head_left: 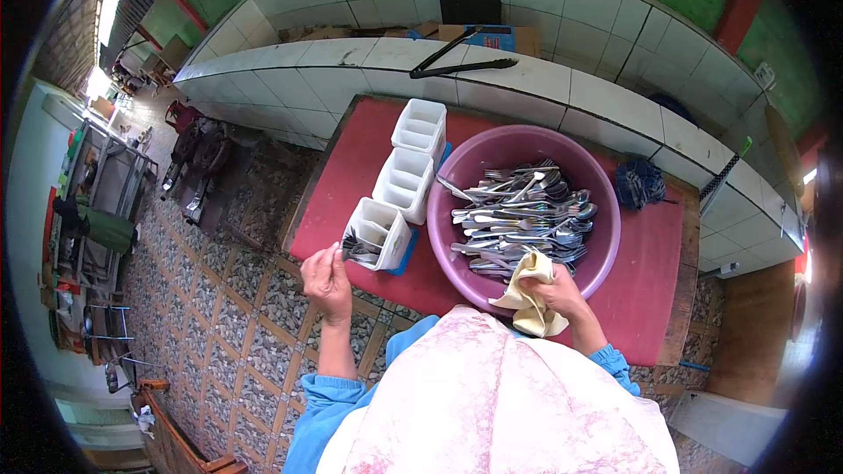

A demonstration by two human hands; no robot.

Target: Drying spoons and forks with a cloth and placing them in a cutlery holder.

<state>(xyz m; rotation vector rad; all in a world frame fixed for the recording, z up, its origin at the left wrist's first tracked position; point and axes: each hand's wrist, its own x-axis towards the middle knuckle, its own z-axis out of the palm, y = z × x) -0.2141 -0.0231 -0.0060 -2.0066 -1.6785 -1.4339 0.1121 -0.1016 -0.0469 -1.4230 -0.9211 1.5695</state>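
Note:
My right hand (562,291) grips a pale yellow cloth (541,268) at the near rim of a large purple plastic basin (520,138). Metal cutlery (520,217), with forks, spoons and knives among it, is heaped inside the basin. My left hand (327,283) is at the near left corner of a white divided cutlery holder (394,247), thumb and fingertips together. Whether something thin is pinched between them is unclear. Several forks (360,248) stand in that holder's front compartment. Behind it are two more white holders, the middle one (403,184) and the far one (420,125).
A red-topped table (645,303) carries the basin and holders. Dark, crumpled patterned fabric (640,183) lies right of the basin. Black tongs (461,56) rest on the white tiled ledge (527,69) behind. On the left floor stands dark equipment with a hose (201,151).

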